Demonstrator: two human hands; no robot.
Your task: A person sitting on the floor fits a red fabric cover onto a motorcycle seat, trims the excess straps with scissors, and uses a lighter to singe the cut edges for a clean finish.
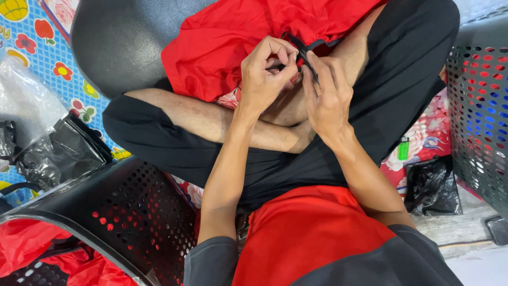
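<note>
You pinched the black strap [302, 53] of the red garment [238, 37] with left hand [263, 79] and right hand [328, 98]; loose grip risked slipping.

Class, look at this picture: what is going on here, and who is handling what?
A person sits cross-legged on a flowered mat. Both hands work at a thin black strap on a red garment lying over the legs. The left hand pinches near the strap; the right hand grips it. Black perforated baskets stand at either side, one holding red cloth.
</note>
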